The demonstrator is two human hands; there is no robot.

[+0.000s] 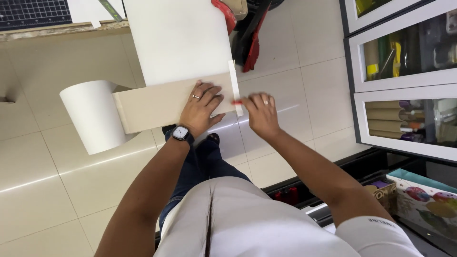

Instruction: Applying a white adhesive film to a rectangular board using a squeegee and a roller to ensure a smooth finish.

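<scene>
My left hand [200, 108] lay flat, fingers spread, pressing the tan cardboard strip [162, 105] onto the white sheet [178, 40]. My right hand [261, 114] was closed round a small red-tipped tool [236, 102], its tip at the strip's right end beside a narrow white offcut [235, 85]; I couldn't tell what kind of tool. The strip's left end ran past the sheet's curled-under roll [93, 116], which hung over the tiled floor [43, 181]. A wristwatch [180, 133] sat on my left wrist. A cutting mat [33, 12] lay top left, red objects [247, 38] past the sheet, and glass-fronted cabinets [404, 81] on the right.
</scene>
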